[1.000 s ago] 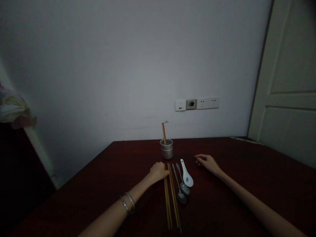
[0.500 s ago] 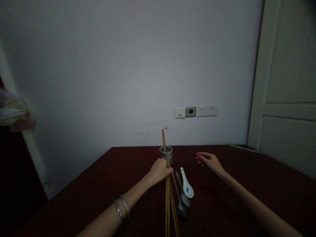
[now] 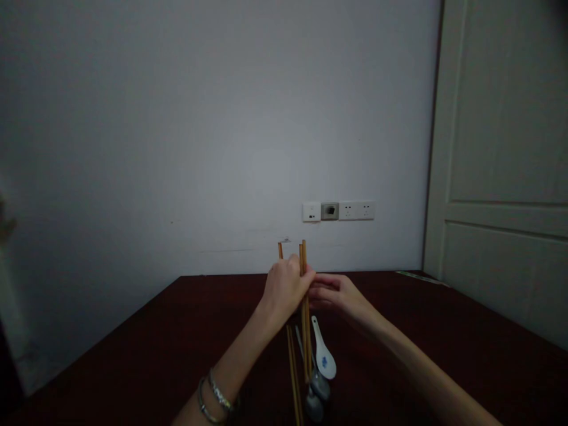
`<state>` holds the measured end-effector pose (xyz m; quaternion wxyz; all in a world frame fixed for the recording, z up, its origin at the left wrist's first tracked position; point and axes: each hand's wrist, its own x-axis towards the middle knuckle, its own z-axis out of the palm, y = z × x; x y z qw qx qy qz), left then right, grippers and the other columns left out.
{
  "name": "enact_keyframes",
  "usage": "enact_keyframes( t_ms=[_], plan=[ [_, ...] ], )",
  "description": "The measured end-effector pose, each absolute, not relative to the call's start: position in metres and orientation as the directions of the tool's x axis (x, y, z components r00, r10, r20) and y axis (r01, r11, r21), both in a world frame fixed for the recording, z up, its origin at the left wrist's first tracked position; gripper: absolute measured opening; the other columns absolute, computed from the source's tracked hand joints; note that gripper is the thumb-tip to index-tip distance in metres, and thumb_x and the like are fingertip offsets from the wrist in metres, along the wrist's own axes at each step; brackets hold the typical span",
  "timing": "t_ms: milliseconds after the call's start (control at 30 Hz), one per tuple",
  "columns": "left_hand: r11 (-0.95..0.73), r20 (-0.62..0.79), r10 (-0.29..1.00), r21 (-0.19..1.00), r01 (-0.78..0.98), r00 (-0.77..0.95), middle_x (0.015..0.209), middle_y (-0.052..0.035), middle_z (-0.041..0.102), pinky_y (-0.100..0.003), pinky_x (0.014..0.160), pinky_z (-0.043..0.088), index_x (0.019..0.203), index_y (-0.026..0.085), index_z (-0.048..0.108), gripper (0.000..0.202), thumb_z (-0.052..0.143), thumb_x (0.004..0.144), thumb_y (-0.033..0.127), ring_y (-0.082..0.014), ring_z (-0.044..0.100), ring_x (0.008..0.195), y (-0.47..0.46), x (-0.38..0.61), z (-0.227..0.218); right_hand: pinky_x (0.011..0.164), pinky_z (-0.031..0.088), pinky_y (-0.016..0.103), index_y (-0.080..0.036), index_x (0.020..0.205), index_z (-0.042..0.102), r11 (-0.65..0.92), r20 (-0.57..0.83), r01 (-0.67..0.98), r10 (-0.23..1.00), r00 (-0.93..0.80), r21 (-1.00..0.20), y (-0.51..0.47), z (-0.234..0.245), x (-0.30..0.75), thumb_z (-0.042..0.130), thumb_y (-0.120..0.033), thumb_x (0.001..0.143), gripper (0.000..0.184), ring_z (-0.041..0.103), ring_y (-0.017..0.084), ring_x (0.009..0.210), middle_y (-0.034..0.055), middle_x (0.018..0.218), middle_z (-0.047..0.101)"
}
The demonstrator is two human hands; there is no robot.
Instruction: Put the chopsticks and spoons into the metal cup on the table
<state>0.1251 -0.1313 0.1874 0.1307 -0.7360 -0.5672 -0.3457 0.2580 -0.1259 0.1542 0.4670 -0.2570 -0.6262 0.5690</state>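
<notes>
My left hand (image 3: 284, 290) is closed around wooden chopsticks (image 3: 306, 331), held upright with their tops above my thumb and lower ends over the spoons. From the right, my right hand (image 3: 332, 293) meets them, its fingers bent in against the same chopsticks; its fingertips are hidden. Behind my left hand, the top of another chopstick (image 3: 280, 251) sticks up; the metal cup is hidden there. Below lie more chopsticks (image 3: 293, 378) on the table, beside a white ceramic spoon (image 3: 325, 355) with a blue mark and two metal spoons (image 3: 315, 407), partly overlapped by the held chopsticks.
The dark red table (image 3: 213, 331) runs back to a pale wall (image 3: 231, 148). Wall sockets (image 3: 356, 210) sit above its far edge. A panelled door (image 3: 501, 177) stands at the right, and a patterned strip (image 3: 421, 278) lies at the back right.
My left hand has raised some chopsticks upright, leaving others on the table. My right hand has moved left to meet them. The view has shifted slightly right, and the cup is now covered.
</notes>
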Motion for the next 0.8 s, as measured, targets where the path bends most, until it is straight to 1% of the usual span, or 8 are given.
enact_keyframes(
  t_ms=[167, 267, 333, 467, 567, 633, 700, 800],
  plan=[
    [-0.275, 0.658, 0.749, 0.192, 0.942, 0.085, 0.07, -0.0076, 0.062, -0.026, 0.059, 0.04, 0.083, 0.014, 0.056, 0.024, 0.04, 0.082, 0.031, -0.0187, 0.06, 0.067, -0.128, 0.132, 0.181, 0.065, 0.049, 0.029, -0.011, 0.089, 0.066, 0.34, 0.364, -0.133, 0.838, -0.405, -0.931, -0.122, 0.141, 0.249, 0.066, -0.036, 0.062, 0.036, 0.061, 0.017, 0.069, 0.0053, 0.075, 0.067],
    [-0.252, 0.65, 0.757, 0.198, 0.947, 0.066, 0.07, -0.0077, 0.062, -0.026, 0.059, 0.04, 0.083, 0.015, 0.056, 0.023, 0.039, 0.082, 0.031, -0.0192, 0.06, 0.067, -0.127, 0.133, 0.178, 0.058, 0.048, 0.027, -0.011, 0.089, 0.065, 0.337, 0.348, -0.097, 0.865, -0.361, -0.937, -0.12, 0.134, 0.249, 0.062, -0.04, 0.066, 0.038, 0.059, 0.015, 0.063, 0.0046, 0.071, 0.065],
    [-0.256, 0.651, 0.756, 0.196, 0.947, 0.069, 0.07, -0.0076, 0.062, -0.026, 0.058, 0.039, 0.083, 0.015, 0.055, 0.023, 0.039, 0.082, 0.031, -0.0192, 0.06, 0.067, -0.127, 0.133, 0.176, 0.055, 0.047, 0.025, -0.01, 0.087, 0.066, 0.334, 0.342, -0.083, 0.878, -0.334, -0.939, -0.12, 0.133, 0.248, 0.061, -0.042, 0.066, 0.038, 0.057, 0.013, 0.059, 0.0036, 0.068, 0.064],
    [-0.275, 0.677, 0.732, 0.192, 0.942, 0.076, 0.068, -0.0065, 0.062, -0.025, 0.058, 0.038, 0.081, 0.015, 0.055, 0.022, 0.04, 0.082, 0.031, -0.0179, 0.059, 0.064, -0.131, 0.134, 0.176, 0.05, 0.044, 0.022, -0.01, 0.079, 0.067, 0.364, 0.367, -0.07, 0.878, -0.308, -0.929, -0.125, 0.136, 0.246, 0.062, -0.041, 0.066, 0.034, 0.053, 0.01, 0.052, 0.0007, 0.059, 0.06],
    [-0.305, 0.701, 0.709, 0.204, 0.93, 0.079, 0.065, -0.0046, 0.061, -0.024, 0.057, 0.037, 0.078, 0.016, 0.056, 0.021, 0.042, 0.081, 0.032, -0.0166, 0.058, 0.061, -0.135, 0.132, 0.177, 0.05, 0.044, 0.022, -0.01, 0.078, 0.067, 0.385, 0.387, -0.071, 0.869, -0.309, -0.92, -0.128, 0.139, 0.246, 0.062, -0.041, 0.066, 0.033, 0.052, 0.009, 0.05, 0.0, 0.057, 0.059],
    [-0.346, 0.713, 0.696, 0.229, 0.91, 0.084, 0.064, -0.0036, 0.06, -0.024, 0.056, 0.037, 0.074, 0.016, 0.057, 0.022, 0.044, 0.079, 0.033, -0.0155, 0.056, 0.06, -0.137, 0.128, 0.18, 0.051, 0.045, 0.023, -0.01, 0.078, 0.067, 0.397, 0.399, -0.073, 0.863, -0.311, -0.915, -0.13, 0.14, 0.246, 0.062, -0.041, 0.066, 0.033, 0.053, 0.01, 0.052, 0.0003, 0.058, 0.059],
    [-0.425, 0.72, 0.687, 0.282, 0.86, 0.103, 0.063, -0.0026, 0.06, -0.023, 0.056, 0.037, 0.071, 0.017, 0.057, 0.025, 0.046, 0.079, 0.037, -0.014, 0.055, 0.059, -0.14, 0.122, 0.185, 0.052, 0.045, 0.023, -0.01, 0.079, 0.067, 0.407, 0.409, -0.076, 0.857, -0.314, -0.91, -0.131, 0.142, 0.247, 0.063, -0.041, 0.066, 0.034, 0.055, 0.011, 0.054, 0.0016, 0.061, 0.062],
    [-0.574, 0.7, 0.7, 0.43, 0.697, 0.144, 0.063, -0.0017, 0.061, -0.022, 0.057, 0.039, 0.07, 0.016, 0.06, 0.027, 0.047, 0.078, 0.039, -0.0121, 0.055, 0.058, -0.145, 0.111, 0.193, 0.054, 0.046, 0.024, -0.011, 0.081, 0.067, 0.392, 0.4, -0.094, 0.852, -0.337, -0.915, -0.135, 0.146, 0.247, 0.062, -0.041, 0.067, 0.034, 0.058, 0.014, 0.059, 0.0049, 0.067, 0.065]
  ],
)
